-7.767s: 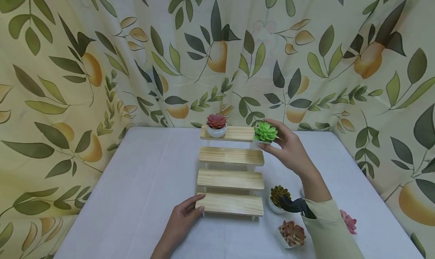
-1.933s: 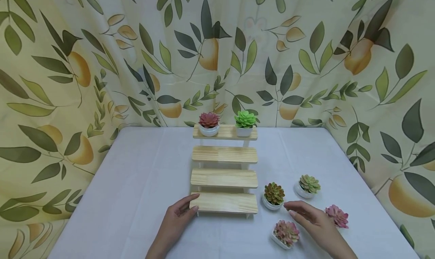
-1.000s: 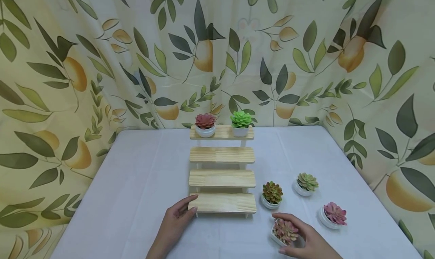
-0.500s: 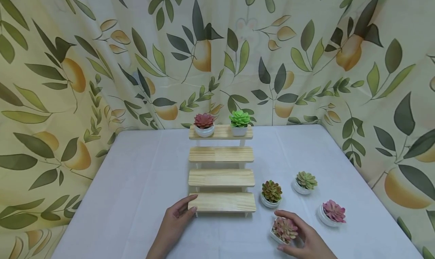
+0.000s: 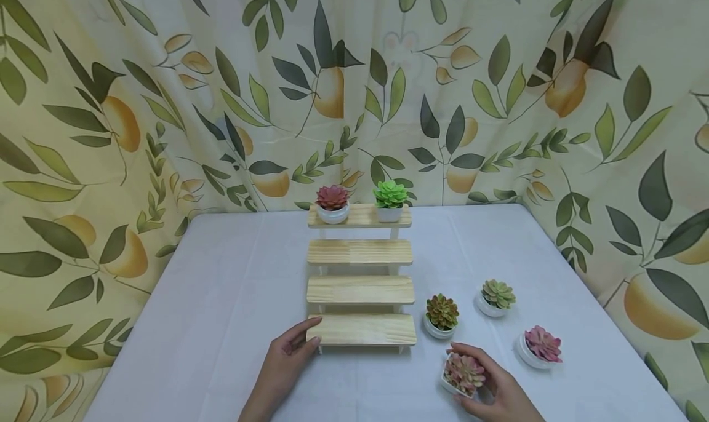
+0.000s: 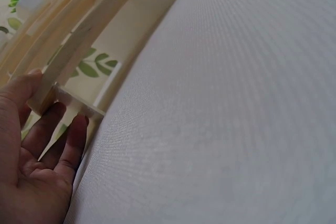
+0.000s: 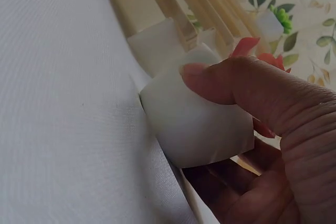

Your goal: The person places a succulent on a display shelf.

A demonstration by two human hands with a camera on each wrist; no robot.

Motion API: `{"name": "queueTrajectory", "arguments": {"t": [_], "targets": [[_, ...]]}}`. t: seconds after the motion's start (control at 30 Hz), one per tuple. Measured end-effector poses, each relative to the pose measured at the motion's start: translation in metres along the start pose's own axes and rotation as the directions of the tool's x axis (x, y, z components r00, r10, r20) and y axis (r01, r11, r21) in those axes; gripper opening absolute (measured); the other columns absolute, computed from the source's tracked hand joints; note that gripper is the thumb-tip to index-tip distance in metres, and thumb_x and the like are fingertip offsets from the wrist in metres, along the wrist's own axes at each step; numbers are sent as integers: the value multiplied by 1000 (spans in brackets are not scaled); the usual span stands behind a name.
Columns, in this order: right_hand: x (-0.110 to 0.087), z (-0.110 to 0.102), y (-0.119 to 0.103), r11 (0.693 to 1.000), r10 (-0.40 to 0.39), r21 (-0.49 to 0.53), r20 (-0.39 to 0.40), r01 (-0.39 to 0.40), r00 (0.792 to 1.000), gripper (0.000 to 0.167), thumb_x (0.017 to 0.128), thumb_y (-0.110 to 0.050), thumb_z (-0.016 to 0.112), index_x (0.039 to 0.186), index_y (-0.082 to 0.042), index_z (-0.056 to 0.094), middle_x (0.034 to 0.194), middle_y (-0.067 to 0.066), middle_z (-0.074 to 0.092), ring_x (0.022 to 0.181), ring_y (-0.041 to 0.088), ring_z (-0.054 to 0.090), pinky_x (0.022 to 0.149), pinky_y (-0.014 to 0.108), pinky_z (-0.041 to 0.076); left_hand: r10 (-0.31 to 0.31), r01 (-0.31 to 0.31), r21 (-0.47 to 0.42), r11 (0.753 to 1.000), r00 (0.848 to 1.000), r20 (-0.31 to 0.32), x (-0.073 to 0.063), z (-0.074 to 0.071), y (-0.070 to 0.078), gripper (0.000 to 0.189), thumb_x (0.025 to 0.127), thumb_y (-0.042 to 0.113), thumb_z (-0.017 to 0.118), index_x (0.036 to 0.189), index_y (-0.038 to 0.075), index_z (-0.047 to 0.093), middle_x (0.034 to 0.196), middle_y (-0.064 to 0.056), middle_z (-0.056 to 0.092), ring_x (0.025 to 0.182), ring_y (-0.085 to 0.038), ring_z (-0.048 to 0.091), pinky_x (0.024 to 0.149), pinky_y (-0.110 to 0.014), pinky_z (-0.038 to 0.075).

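Observation:
My left hand (image 5: 288, 354) holds the left end of the lowest step of a four-tier wooden plant stand (image 5: 362, 331). In the left wrist view the thumb lies on that board, with the fingers (image 6: 76, 137) below it beside the leg. My right hand (image 5: 495, 382) grips a potted pink succulent (image 5: 464, 373) to the right of the stand's front. Seen from the right wrist, the thumb presses on the side of its white angular pot (image 7: 194, 114), low at the cloth. A red succulent (image 5: 332, 199) and a bright green one (image 5: 390, 195) stand on the top step.
Right of the stand, an olive-brown succulent (image 5: 441, 314), a pale green one (image 5: 496, 296) and another pink one (image 5: 541, 346) sit in white pots on the white-covered table (image 5: 232, 299). A leaf-and-fruit patterned curtain (image 5: 421, 71) hangs behind and at both sides.
The green succulent went from my right hand onto the top step. That hand then came down to the front pink succulent and closed on its pot. My left hand stayed at the stand.

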State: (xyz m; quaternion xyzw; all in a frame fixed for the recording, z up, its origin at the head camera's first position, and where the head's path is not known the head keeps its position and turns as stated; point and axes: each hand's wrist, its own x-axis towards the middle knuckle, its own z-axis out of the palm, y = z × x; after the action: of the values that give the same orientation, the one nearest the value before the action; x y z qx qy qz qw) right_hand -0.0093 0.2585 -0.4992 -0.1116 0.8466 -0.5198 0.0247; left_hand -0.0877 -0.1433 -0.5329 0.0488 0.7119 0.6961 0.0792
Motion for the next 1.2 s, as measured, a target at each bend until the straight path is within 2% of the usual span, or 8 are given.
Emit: {"name": "queueTrajectory", "arguments": {"t": [0.13, 0.37, 0.67, 0.93, 1.2], "targets": [[-1, 1, -1, 997, 72, -25, -50, -74, 996, 86, 79, -14, 93, 150, -4, 46, 138, 18, 57, 113, 2, 59, 89, 21, 54, -3, 3, 8, 1000, 1000, -3, 0, 0, -1, 43, 95, 31, 78, 136, 21, 68, 147, -7, 58, 143, -26, 42, 107, -29, 44], [-4, 0, -2, 989, 135, -49, -74, -139, 988, 84, 78, -19, 93, 148, -3, 49, 141, 15, 57, 115, 0, 58, 92, 22, 53, 1, -1, 0, 1000, 1000, -15, 0, 0, 0, 42, 95, 30, 78, 135, 20, 69, 144, -6, 60, 140, -24, 47, 106, -28, 46], [-6, -1, 2, 994, 51, -91, -118, -62, 992, 83, 76, -15, 95, 145, -3, 51, 136, 13, 60, 113, 0, 59, 89, 21, 54, -10, 10, -8, 1000, 1000, -2, 0, 0, 1, 44, 95, 30, 78, 136, 19, 68, 146, -10, 58, 140, -26, 46, 106, -28, 45], [-9, -1, 2, 992, 54, -104, -145, -70, 988, 77, 74, -15, 96, 140, -6, 57, 133, 10, 63, 113, -1, 60, 88, 20, 54, -11, 11, 9, 1000, 1000, 12, 1, -1, 0, 45, 96, 34, 76, 138, 19, 67, 148, -12, 55, 142, -29, 44, 108, -30, 44], [-6, -1, 0, 990, 10, -138, -188, -36, 982, 79, 73, -11, 96, 140, -4, 56, 131, 10, 63, 112, -2, 60, 89, 21, 55, -15, 14, 11, 1000, 1000, 12, 2, -1, -2, 44, 96, 34, 76, 137, 20, 67, 148, -11, 56, 142, -28, 44, 108, -29, 44]]}}
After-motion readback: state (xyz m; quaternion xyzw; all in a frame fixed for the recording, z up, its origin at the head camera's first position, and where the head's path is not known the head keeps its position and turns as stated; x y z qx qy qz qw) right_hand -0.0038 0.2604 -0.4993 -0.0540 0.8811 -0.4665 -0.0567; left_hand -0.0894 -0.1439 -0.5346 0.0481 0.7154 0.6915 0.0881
